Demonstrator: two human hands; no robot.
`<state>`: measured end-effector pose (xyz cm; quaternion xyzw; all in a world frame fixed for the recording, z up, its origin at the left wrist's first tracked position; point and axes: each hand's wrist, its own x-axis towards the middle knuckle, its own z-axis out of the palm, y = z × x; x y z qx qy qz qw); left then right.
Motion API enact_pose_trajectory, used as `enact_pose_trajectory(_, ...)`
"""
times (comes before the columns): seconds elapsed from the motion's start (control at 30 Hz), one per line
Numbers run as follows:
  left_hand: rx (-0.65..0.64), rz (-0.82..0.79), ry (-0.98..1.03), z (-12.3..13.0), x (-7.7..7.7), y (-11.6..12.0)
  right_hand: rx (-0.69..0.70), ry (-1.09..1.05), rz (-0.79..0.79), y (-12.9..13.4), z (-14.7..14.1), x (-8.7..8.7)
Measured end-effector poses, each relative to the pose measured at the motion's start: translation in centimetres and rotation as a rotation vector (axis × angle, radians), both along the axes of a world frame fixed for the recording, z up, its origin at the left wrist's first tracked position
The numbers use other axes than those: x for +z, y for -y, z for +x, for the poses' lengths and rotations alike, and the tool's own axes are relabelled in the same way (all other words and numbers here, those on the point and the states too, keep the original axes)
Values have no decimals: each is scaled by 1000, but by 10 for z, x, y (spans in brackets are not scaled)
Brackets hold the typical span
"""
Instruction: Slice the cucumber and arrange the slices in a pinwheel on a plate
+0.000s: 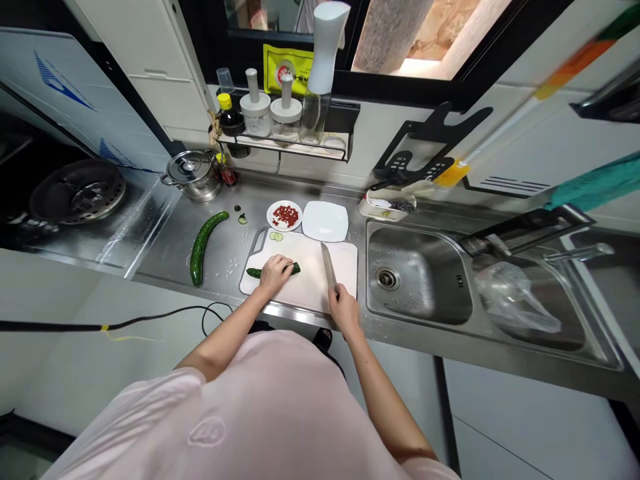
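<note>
head view: left hand (pixel 276 273) pinches cut cucumber (pixel 254 273), right hand (pixel 345 310) curls fingers (pixel 333 300) around knife (pixel 328 267).

The single view looks from the person's head, forward and steeply down past the pale pink shirt (pixel 277 407), which looms close to the lens at six o'clock. The worktop (pixel 167 252) crosses the middle, farther off, with the cutting board (pixel 345 270) near the centre. The wide frame reaches the black pan (pixel 75 192) at nine o'clock, the window (pixel 387 40) just past twelve and the sink (pixel 430 257) just past three.
</note>
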<state>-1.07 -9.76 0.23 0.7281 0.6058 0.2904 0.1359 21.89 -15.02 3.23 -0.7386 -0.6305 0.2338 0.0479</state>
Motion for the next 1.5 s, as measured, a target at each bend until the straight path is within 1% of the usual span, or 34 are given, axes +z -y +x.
enact_pose_trajectory(0.1,-28,12,-6,2,-3,4,37,-3,-6,-5,-4,2)
enact_pose_trajectory(0.33,-88,10,-32,0,-2,2,164,-16,-28,-15,-21,13)
enact_pose_trajectory(0.5,-128,-1,-52,1,-7,0,246,62,-90,-16,-36,23)
enact_pose_trajectory(0.7,-176,8,-47,-2,-17,-3,312,147,-116,-16,-43,29)
enact_pose_trajectory(0.83,-183,8,-41,-2,-17,-3,345,144,-136,-16,-42,32)
enact_pose_trajectory(1.0,-179,6,-55,-1,-16,-2,345,135,-176,-15,-45,37)
enact_pose_trajectory(1.13,-174,16,-60,-1,-17,-2,344,141,-186,-15,-47,37)
enact_pose_trajectory(1.37,-181,17,-54,-1,-15,-1,365,141,-160,-13,-44,30)
enact_pose_trajectory(1.5,-182,25,-65,-1,-15,-1,372,148,-177,-11,-43,28)
